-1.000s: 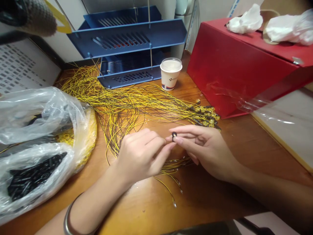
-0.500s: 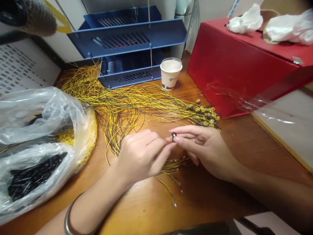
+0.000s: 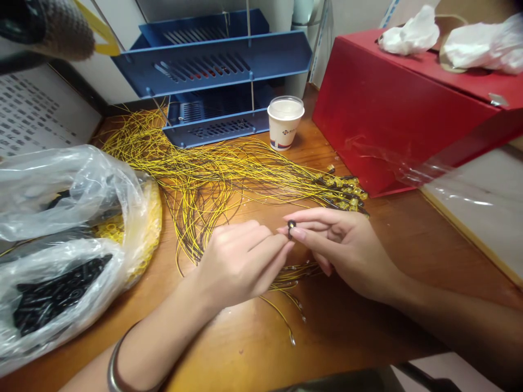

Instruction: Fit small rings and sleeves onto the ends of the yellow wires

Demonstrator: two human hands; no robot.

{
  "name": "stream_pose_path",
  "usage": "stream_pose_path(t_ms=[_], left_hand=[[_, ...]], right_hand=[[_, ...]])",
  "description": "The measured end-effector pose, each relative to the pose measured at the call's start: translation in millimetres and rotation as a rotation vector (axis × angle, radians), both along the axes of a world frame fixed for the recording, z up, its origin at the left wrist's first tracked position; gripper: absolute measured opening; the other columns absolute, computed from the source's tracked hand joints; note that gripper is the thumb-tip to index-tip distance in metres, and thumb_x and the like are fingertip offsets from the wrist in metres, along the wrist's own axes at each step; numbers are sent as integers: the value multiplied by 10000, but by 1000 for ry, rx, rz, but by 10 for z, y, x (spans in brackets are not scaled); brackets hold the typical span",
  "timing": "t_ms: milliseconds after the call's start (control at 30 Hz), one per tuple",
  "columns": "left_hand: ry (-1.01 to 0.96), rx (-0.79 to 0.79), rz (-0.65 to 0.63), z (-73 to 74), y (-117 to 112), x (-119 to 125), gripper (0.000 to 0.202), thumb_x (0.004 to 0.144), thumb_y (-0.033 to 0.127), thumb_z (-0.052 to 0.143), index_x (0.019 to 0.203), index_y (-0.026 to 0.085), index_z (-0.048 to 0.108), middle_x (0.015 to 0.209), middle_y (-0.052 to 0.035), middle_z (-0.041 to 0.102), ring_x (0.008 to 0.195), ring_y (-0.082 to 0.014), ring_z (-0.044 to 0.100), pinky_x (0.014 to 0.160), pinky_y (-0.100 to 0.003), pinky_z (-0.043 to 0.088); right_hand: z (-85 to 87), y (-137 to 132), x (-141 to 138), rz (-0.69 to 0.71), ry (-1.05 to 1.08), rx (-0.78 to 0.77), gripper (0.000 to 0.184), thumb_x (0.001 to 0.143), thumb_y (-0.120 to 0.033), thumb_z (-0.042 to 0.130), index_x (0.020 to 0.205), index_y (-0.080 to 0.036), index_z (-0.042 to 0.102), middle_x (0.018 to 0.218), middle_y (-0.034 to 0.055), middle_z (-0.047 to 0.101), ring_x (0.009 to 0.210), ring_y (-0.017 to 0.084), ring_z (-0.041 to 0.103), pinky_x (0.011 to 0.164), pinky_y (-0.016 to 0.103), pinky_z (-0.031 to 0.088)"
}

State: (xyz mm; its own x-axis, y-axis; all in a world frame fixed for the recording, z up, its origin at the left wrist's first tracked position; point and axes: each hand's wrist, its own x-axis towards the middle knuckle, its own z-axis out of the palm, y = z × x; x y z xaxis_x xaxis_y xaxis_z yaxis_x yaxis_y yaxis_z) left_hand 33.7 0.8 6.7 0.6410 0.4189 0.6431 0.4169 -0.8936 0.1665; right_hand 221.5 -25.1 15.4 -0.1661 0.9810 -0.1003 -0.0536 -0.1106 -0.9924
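Fingers of the right hand (image 3: 356, 243) pinch a small black piece (image 3: 291, 222) just right of frame centre; the left hand (image 3: 241, 262) presses its fingertips together beside it, any hold hidden. Fitting work seems underway; the next move likely calls for steady alignment.

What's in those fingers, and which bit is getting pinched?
The right hand pinches a small black ring by its edge, thumb at the lower side. The left hand is close beside it; whether its fingers hold anything is hidden.
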Motion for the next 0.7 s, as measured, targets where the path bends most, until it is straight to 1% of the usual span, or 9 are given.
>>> stream_pose_path(t_ms=[67,167,267,333,500,700], left_hand=[[-2,-4,-6,-6,-3,1,132,883,130,611,762,115,660,634,-39,660,542,-117,579,497,-230,405],[-8,-11,-18,-14,-7,1,119,876,124,614,767,113,660,636,-41,661,537,-119,568,501,-237,405],[-14,-28,-28,-20,-10,-2,101,868,116,622,776,108,664,638,-45,665,537,-118,564,507,-238,407],[-18,-38,-31,-27,-10,-7,88,863,120,630,784,108,667,646,-47,669,543,-119,565,509,-240,406],[-16,-57,-37,-47,-3,-15,65,854,120,632,809,110,678,660,-47,671,551,-126,558,506,-254,399],[-34,-111,-39,-51,9,-6,58,845,112,632,846,90,686,679,-55,674,560,-125,556,509,-256,407]], right_hand=[[3,-5,-10,-16,-25,35,162,801,-216,732,950,-152,724,796,41,759,372,24,469,335,141,393],[8,-14,-18,-40,-83,73,154,787,-235,750,917,-155,734,748,32,744,411,44,501,345,153,397],[15,-23,-12,-37,-99,83,146,793,-260,751,910,-173,743,765,28,745,427,48,509,346,156,393],[21,-26,-3,-37,-94,82,134,790,-260,756,901,-184,750,743,15,737,412,43,491,344,157,386],[41,-19,4,-62,-85,59,101,766,-230,775,862,-198,772,573,-28,663,389,39,448,343,151,350],[49,-13,5,-79,-52,34,98,752,-209,778,848,-223,796,534,-38,646,386,36,445,344,147,339]])
